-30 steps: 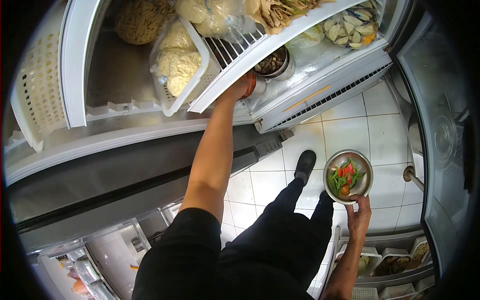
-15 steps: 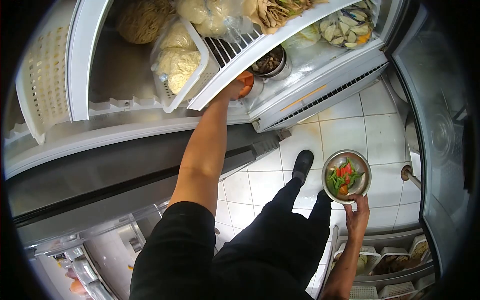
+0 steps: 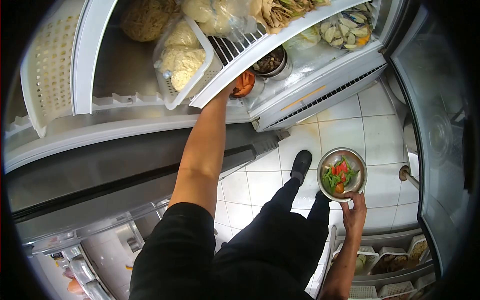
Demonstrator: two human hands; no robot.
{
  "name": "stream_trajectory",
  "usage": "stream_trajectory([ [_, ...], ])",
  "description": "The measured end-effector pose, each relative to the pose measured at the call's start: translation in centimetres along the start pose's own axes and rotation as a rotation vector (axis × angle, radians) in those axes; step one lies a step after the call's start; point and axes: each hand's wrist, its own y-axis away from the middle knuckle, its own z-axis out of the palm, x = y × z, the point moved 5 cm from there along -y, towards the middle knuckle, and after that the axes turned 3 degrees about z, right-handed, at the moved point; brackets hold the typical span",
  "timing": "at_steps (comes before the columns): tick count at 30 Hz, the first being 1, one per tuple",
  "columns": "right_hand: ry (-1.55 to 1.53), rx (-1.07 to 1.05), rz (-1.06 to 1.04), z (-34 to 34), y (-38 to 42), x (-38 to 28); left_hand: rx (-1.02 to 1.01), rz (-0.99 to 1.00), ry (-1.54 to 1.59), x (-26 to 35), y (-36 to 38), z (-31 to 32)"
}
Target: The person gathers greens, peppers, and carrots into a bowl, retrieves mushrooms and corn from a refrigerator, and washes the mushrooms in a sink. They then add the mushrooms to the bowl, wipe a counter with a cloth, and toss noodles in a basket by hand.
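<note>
My right hand [image 3: 354, 212] grips the near rim of a round metal bowl [image 3: 356, 164], held above the tiled floor. Inside the bowl lie cut green vegetables [image 3: 331, 181], red pieces [image 3: 341, 171] and an orange-brown piece [image 3: 339, 188]. My left arm reaches into the refrigerator, where my left hand [image 3: 231, 91] is at the side of a round container [image 3: 258, 88] of orange carrot pieces [image 3: 243, 84]. The fingers of that hand are hidden under the shelf edge.
A white basket [image 3: 212, 67] with bagged noodles sits left of the wire shelf [image 3: 235, 47]. Behind the carrots stands a tub of dark food [image 3: 271, 62], with a bag of sliced vegetables [image 3: 345, 30] farther right. An open glass door [image 3: 437, 145] stands at the right.
My left hand has shifted slightly, and more of the carrot pieces show beside it. The bowl in my right hand has moved a little to the left.
</note>
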Motion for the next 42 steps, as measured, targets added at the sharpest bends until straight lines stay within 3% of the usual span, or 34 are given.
stream_trajectory([
  [10,0.022,-0.011,-0.046,0.7,-0.7,-0.9,0.106,-0.009,0.098,1.4,1.7,-0.9],
  [12,0.048,-0.022,-0.097,1.5,-1.3,-1.5,0.026,-0.098,0.361,2.5,3.8,-1.5],
  [15,0.025,-0.105,-0.120,2.9,-2.8,-2.5,-0.245,-0.232,1.272,7.7,10.5,-3.5],
  [17,0.077,-0.067,-0.233,3.3,-3.8,-4.4,-0.490,-0.308,1.395,11.9,14.8,-4.7],
  [23,0.103,-0.077,-0.345,3.2,-5.7,-7.4,-0.889,-0.160,0.932,19.6,21.4,-3.8],
  [26,0.093,-0.063,-0.381,2.7,-5.5,-8.0,-0.998,-0.172,1.130,20.1,22.6,-1.9],
  [29,0.090,-0.031,-0.412,2.3,-5.1,-8.2,-1.024,-0.223,1.154,20.6,23.4,-2.5],
  [35,0.079,-0.006,-0.432,2.1,-4.5,-8.6,-0.826,0.014,0.953,19.3,22.7,-2.6],
  [38,0.073,-0.010,-0.418,2.3,-4.2,-8.7,-0.743,0.007,0.974,18.8,22.5,-2.4],
  [42,0.056,-0.028,-0.394,2.5,-4.0,-8.4,-0.783,-0.046,1.000,18.7,22.9,-3.4],
])
